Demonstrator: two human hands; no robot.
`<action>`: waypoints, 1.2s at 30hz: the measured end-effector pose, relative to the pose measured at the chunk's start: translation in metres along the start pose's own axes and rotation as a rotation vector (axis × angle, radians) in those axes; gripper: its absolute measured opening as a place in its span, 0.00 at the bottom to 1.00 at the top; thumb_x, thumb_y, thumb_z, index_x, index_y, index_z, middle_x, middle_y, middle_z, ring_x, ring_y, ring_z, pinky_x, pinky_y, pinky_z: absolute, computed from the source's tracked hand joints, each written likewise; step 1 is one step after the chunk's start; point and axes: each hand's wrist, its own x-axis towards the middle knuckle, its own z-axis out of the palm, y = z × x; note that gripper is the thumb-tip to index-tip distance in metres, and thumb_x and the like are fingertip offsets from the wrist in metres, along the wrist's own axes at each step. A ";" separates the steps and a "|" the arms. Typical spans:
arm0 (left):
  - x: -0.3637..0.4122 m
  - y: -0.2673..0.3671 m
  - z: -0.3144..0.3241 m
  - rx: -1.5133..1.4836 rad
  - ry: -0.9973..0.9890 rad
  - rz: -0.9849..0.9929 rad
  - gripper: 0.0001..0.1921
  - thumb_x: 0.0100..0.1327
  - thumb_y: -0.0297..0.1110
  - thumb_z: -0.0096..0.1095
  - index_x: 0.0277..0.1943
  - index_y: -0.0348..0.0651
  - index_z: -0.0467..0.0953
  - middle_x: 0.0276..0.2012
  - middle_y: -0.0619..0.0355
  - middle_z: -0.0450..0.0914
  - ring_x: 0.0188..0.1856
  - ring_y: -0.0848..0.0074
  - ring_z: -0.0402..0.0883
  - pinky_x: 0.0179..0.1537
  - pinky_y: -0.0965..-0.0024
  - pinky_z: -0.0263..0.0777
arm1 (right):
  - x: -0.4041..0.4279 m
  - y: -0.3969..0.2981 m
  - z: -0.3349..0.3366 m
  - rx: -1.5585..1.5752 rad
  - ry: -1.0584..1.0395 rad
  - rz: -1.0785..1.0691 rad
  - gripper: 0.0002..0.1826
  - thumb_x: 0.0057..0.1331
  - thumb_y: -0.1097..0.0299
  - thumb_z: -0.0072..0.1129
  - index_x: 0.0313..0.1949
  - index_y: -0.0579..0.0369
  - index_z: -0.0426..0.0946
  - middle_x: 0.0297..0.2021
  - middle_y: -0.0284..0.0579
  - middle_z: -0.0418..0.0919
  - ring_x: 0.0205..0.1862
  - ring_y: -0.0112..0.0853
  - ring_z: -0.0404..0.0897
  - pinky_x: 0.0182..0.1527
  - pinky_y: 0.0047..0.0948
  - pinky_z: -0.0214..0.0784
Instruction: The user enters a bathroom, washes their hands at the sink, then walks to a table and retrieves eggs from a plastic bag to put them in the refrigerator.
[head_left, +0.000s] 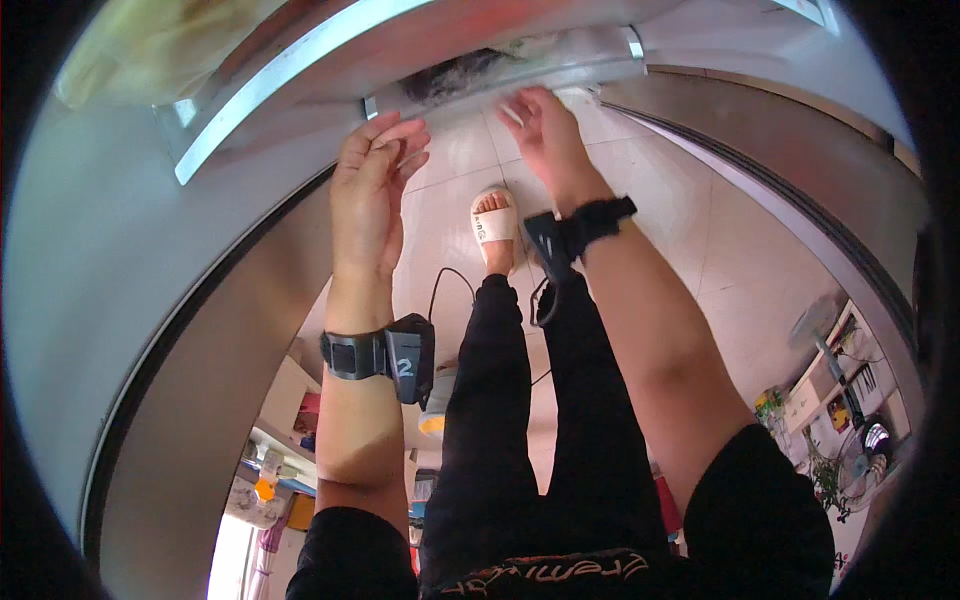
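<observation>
Both of my hands are raised in front of an open refrigerator's interior. My left hand has its fingers half bent and the thumb across near them, with nothing visible in it. My right hand is slightly blurred, its fingers loosely curled and apart, also holding nothing visible. Just beyond both hands is a clear bin or low shelf, with a dark item in it that looks wrapped in plastic. Higher up runs a shelf with a pale front trim. A yellowish bagged item is at the upper left.
A dark-edged panel, apparently a door, stands at the right; a dark seal curves down the left. My slippered foot is on the tiled floor. A black cable hangs near my legs. Behind me is an electric fan.
</observation>
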 end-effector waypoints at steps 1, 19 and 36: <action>0.000 -0.003 -0.003 0.065 0.008 -0.050 0.15 0.62 0.26 0.44 0.51 0.36 0.65 0.46 0.49 0.75 0.48 0.69 0.74 0.51 0.69 0.66 | -0.011 0.001 -0.009 0.013 -0.017 0.002 0.06 0.58 0.77 0.50 0.34 0.51 0.66 0.29 0.36 0.71 0.37 0.30 0.71 0.48 0.41 0.67; 0.172 -0.077 0.027 1.925 -0.747 -0.476 0.49 0.45 0.61 0.62 0.60 0.28 0.57 0.58 0.41 0.65 0.56 0.57 0.69 0.55 0.63 0.63 | -0.058 0.002 -0.051 -0.084 -0.049 0.034 0.13 0.57 0.72 0.59 0.40 0.53 0.66 0.38 0.39 0.73 0.43 0.28 0.73 0.48 0.36 0.65; 0.199 -0.099 0.009 2.031 -0.779 -0.373 0.49 0.42 0.56 0.63 0.61 0.28 0.55 0.58 0.40 0.64 0.58 0.58 0.65 0.58 0.65 0.58 | -0.059 0.002 -0.052 -0.093 -0.046 0.054 0.15 0.55 0.69 0.62 0.40 0.54 0.66 0.37 0.38 0.72 0.42 0.26 0.72 0.46 0.33 0.65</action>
